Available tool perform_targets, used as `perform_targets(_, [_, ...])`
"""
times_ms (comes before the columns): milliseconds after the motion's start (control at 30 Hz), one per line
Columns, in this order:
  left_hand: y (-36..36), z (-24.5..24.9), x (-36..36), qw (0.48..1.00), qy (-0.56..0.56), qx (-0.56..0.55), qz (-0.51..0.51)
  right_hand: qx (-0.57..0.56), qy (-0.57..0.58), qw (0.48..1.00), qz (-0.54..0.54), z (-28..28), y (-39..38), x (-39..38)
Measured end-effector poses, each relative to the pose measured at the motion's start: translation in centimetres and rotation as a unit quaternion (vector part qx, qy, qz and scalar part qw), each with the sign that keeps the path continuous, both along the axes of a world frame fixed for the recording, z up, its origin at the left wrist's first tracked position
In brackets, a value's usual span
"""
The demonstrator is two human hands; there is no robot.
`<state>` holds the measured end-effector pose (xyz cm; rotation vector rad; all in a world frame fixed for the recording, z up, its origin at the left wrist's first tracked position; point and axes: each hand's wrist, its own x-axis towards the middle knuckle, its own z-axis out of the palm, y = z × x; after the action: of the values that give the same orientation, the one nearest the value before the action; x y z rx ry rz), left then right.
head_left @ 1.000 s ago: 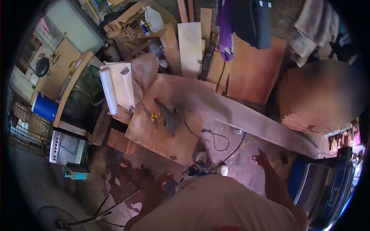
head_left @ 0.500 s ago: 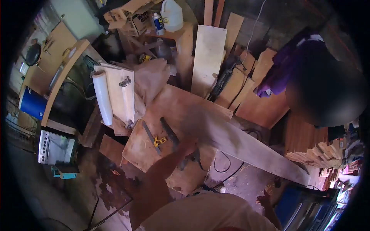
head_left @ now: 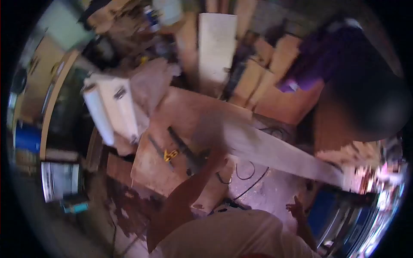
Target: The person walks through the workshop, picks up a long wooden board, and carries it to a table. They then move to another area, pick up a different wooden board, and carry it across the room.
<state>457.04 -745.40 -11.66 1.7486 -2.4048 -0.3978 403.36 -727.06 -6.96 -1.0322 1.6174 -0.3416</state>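
A long pale board [head_left: 284,154] runs from the middle of the wooden work table [head_left: 189,101] out past it to the right. My left hand [head_left: 221,151] is at the near side of the board's left end; blur hides its fingers, so its grip cannot be made out. A dark bar-like tool [head_left: 183,144] and a thin tool with a yellow part [head_left: 171,155] lie on the table left of that hand. Low on the right, my right hand [head_left: 295,207] is held off the board with its fingers apart and nothing in them.
A person in purple [head_left: 307,60] is at the upper right, beside stacked wood [head_left: 344,150]. A plastic roll [head_left: 98,112] leans at the left. A black cable [head_left: 254,183] crosses the floor below the board. A blue object [head_left: 323,208] stands at the lower right.
The view has shifted and blurred, with the table and tools now further left and higher in it. My right hand appears slightly higher, and my left hand is still beside the board's end.
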Motion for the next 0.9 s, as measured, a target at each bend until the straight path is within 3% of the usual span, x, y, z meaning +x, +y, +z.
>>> perform_targets(33, [1.1, -0.2, -1.2, 0.998, 0.065, 0.009, -0.004, -0.06, 0.039, 0.996, 0.06, -0.2, 1.3, -1.0])
perform_targets(67, [2.1, -0.5, -2.8, 0.991, 0.133, 0.023, -0.026, -0.205, 0.126, 0.95, 0.197, -0.8, 2.9, -2.3])
perform_targets(100, [2.5, -4.6, -4.1, 0.981, 0.145, 0.115, -0.063, -0.308, 0.181, 0.901, 0.244, -1.1, 4.6, -3.0])
perform_targets(133, [2.9, 3.9, -6.4, 0.963, 0.17, 0.194, -0.084, -0.075, 0.165, 0.981, 0.063, 0.6, 5.8, -2.2])
perform_targets(167, [3.3, 2.9, -8.0, 0.936, 0.141, 0.276, -0.17, -0.065, 0.117, 0.991, -0.014, 2.9, 7.1, -1.7])
perform_targets(200, [3.9, 10.3, -11.4, 0.911, 0.103, 0.374, -0.139, -0.059, 0.045, 0.993, -0.089, 1.0, 10.0, -3.5])
perform_targets(233, [5.1, 2.6, -11.6, 0.914, 0.024, 0.325, -0.242, -0.08, -0.039, 0.978, -0.19, -0.4, 12.7, -4.2])
perform_targets(267, [5.2, -8.8, -10.3, 0.867, 0.17, 0.374, -0.283, -0.056, 0.078, 0.977, -0.191, -0.6, 14.6, -4.6])
perform_targets(333, [5.5, -5.3, -14.2, 0.833, 0.027, 0.281, -0.475, -0.096, -0.073, 0.929, -0.351, -2.5, 20.7, -6.4])
perform_targets(400, [6.8, -0.2, -19.9, 0.751, -0.018, 0.128, -0.647, -0.115, -0.03, 0.909, -0.399, -2.9, 28.0, -7.9])
perform_targets(433, [7.8, -0.7, -22.6, 0.73, -0.026, 0.118, -0.673, -0.113, 0.008, 0.908, -0.402, -3.0, 31.7, -8.5])
perform_targets(467, [8.6, -3.0, -24.7, 0.822, -0.002, 0.246, -0.514, -0.069, 0.065, 0.908, -0.407, -2.8, 36.1, -9.0])
perform_targets(500, [9.4, -4.9, -27.4, 0.874, 0.021, 0.36, -0.326, -0.01, 0.136, 0.895, -0.425, 0.2, 40.1, -8.8])
perform_targets(567, [12.3, -5.1, -34.2, 0.862, -0.026, 0.344, -0.371, 0.018, -0.093, 0.799, -0.594, -11.2, 53.3, -10.7])
perform_targets(633, [16.3, -4.1, -41.3, 0.861, -0.023, 0.402, -0.31, -0.096, -0.248, 0.594, -0.759, -11.0, 62.9, -7.5])
perform_targets(667, [18.5, -3.5, -44.9, 0.852, -0.038, 0.38, -0.357, -0.156, -0.307, 0.475, -0.81, -10.9, 67.6, -5.9])
perform_targets(700, [20.5, -3.5, -48.3, 0.841, -0.052, 0.357, -0.403, -0.171, -0.325, 0.409, -0.835, -10.7, 72.2, -4.1])
perform_targets(800, [26.8, -4.7, -57.7, 0.786, -0.01, 0.34, -0.517, -0.117, -0.34, 0.287, -0.888, -9.0, 82.8, 3.7])
perform_targets(833, [30.4, -2.5, -60.8, 0.775, -0.019, 0.3, -0.556, -0.092, -0.353, 0.244, -0.899, -8.5, 85.2, 6.0])
perform_targets(900, [36.1, 0.7, -65.1, 0.729, 0.01, 0.322, -0.604, -0.048, -0.376, 0.173, -0.909, -8.3, 87.8, 10.0])
